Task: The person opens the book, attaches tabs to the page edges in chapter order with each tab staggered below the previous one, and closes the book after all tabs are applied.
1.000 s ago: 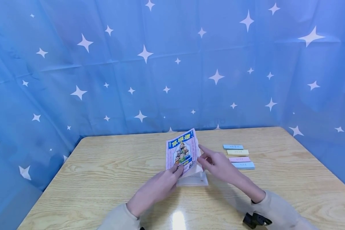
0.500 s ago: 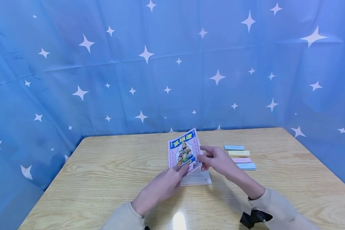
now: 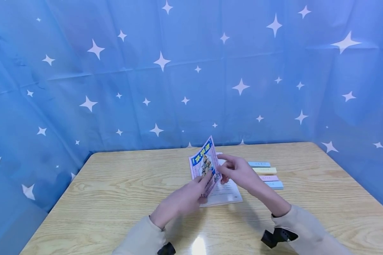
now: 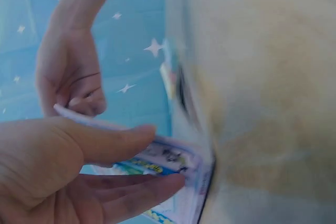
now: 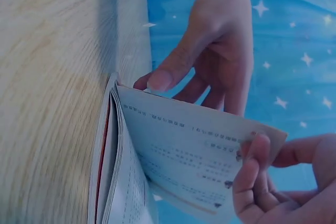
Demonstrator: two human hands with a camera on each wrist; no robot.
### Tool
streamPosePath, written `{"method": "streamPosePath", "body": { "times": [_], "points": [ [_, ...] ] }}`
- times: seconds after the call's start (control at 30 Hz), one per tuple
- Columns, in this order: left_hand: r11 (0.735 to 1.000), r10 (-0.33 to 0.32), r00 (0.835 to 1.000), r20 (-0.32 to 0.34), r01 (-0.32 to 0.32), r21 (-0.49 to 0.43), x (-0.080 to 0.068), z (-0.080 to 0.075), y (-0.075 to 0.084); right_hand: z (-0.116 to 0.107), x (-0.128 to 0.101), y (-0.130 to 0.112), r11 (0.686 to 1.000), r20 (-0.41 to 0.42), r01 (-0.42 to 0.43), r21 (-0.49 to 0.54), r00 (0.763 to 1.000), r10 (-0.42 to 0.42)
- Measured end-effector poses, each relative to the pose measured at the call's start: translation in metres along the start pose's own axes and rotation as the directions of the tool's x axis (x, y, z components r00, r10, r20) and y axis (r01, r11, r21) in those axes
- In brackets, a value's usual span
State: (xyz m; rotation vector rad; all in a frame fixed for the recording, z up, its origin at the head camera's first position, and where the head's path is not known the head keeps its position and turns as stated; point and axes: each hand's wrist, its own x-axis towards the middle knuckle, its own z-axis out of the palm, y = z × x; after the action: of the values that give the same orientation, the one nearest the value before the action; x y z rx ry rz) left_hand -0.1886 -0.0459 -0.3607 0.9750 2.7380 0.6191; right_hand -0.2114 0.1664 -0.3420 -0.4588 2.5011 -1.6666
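A paperback book [image 3: 204, 162] with a purple-edged, illustrated cover stands partly open above the table, its lifted part tilted and the lower pages spread to the right. My left hand [image 3: 182, 200] holds the lifted part near its lower edge, thumb on the cover; in the left wrist view the thumb and fingers of this left hand [image 4: 100, 166] lie along the book's edge. On the right side, my right hand [image 3: 242, 173] pinches the free edge of the raised pages. Printed text shows on the inner page [image 5: 178, 145] in the right wrist view.
Several paper strips lie in a column right of the book: a blue strip [image 3: 259, 164], a yellow strip [image 3: 266, 170], a pink strip [image 3: 270, 178] and another blue one. The wooden table [image 3: 124, 184] ends at a blue star-patterned curtain [image 3: 191, 85].
The lifted part of the book has swung further up and left, turning its cover steeper. More of the printed page beneath shows. Both hands stay on the book.
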Motion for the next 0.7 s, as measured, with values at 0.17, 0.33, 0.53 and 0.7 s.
{"method": "streamPosePath", "body": {
  "times": [0.17,0.33,0.53,0.7],
  "points": [
    [0.988,0.009,0.999,0.040,-0.003,-0.154,0.000,-0.012,-0.010,0.006,0.002,-0.001,0.999,0.025,0.019,0.049,0.999,-0.020],
    [0.959,0.061,0.991,-0.117,-0.091,-0.268,0.004,-0.019,-0.015,0.010,0.004,-0.003,0.992,0.073,0.055,0.115,0.995,-0.064],
    [0.927,0.013,0.955,-0.295,-0.122,-0.354,0.007,-0.028,-0.012,0.016,0.009,-0.004,0.988,0.130,0.098,0.122,0.985,-0.114],
    [0.939,-0.035,0.934,-0.355,-0.090,-0.331,0.004,-0.032,-0.010,0.022,0.013,-0.002,0.993,0.184,0.102,0.052,0.977,-0.110]
  ]
}}
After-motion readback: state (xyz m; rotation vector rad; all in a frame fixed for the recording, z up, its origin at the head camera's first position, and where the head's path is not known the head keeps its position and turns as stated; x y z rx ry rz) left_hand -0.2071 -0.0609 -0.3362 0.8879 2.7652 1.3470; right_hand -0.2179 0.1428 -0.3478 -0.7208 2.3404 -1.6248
